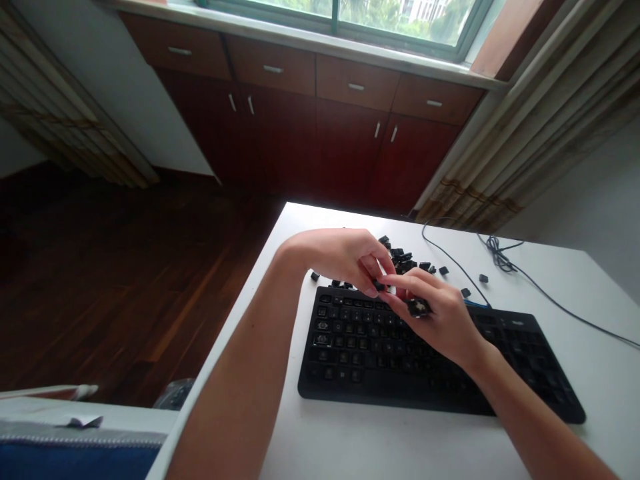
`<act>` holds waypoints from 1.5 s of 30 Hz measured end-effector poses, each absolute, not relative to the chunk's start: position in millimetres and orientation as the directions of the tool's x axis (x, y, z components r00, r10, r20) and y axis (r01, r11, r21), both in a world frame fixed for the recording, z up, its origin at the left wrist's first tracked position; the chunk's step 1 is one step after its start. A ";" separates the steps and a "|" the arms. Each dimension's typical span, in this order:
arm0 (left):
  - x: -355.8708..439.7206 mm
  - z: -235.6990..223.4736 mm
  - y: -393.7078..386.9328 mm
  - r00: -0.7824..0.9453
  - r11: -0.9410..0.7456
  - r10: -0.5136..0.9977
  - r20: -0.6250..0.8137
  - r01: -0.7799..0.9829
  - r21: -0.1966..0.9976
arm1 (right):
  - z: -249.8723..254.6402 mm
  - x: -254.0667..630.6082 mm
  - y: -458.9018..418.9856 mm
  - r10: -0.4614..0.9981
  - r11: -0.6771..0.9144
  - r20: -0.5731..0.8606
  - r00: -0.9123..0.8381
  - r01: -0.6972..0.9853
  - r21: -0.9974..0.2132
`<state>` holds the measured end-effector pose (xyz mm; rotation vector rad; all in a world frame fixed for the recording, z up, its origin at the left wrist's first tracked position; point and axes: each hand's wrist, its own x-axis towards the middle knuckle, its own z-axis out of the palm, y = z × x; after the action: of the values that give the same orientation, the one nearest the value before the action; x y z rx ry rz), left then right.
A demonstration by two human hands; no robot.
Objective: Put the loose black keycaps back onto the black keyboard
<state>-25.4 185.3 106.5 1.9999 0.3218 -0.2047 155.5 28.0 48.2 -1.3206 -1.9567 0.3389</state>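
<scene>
My left hand (345,257) reaches over the back edge of a black keyboard (395,383), its wrist bent. Its thumb and fingers pinch a small black keycap (379,285). The fingertips of my right hand (437,310) close on the same keycap from the other side. A scrap of something white (391,290) shows between the fingertips; its kind is unclear. Against my right palm sits a dark piece with pale marks (419,307), perhaps another keycap. Many key positions on the keyboard appear bare. Loose black keycaps (400,257) lie in a heap behind my hands, partly hidden.
The keyboard rests on a white table (340,440). Single keycaps (483,278) are scattered at the back right, near a black cable (560,303) with a bundled coil. A wooden cabinet (320,133) stands beyond the table, below a window. Dark wooden floor (150,293) lies to the left.
</scene>
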 end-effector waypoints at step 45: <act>-16.0 110.1 176.0 0.967 -0.568 0.121 -0.226 0.254 0.783 | 34.6 156.8 13.6 0.773 0.488 0.618 -0.143 0.756 -0.436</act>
<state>-16.0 176.0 110.1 2.1798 0.2624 -0.1813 156.8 13.6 34.6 -1.2707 -1.8981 0.0250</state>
